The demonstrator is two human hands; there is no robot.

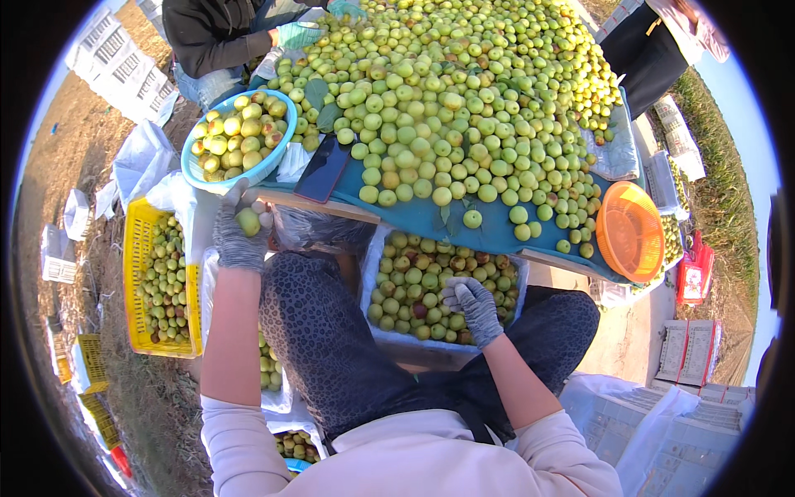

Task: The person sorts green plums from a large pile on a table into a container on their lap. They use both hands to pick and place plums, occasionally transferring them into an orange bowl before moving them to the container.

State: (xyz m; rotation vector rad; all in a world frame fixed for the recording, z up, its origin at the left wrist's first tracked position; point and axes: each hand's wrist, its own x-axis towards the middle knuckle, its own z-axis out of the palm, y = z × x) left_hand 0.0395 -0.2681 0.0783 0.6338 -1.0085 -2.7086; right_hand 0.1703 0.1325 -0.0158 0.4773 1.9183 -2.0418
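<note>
My left hand [239, 239], in a grey knit glove, holds a green jujube-like fruit [248, 222] just below the rim of a light-blue plastic basket [290, 127]. The basket is heaped with yellow-green fruits, some browned. My right hand [475, 307], gloved alike, is curled above a lined crate [444, 340] of green and brown-marked fruits between my knees. Its fingers hide whether anything is in them. Ahead, a large pile of green fruits [435, 124] covers a table with a blue-green cloth [422, 218].
A phone [324, 169] lies at the table's near edge. An orange basket [630, 233] sits at the right corner. A yellow crate [131, 279] of fruits stands at left. Two other people are at the table; one has a green-gloved hand [298, 35] at the pile.
</note>
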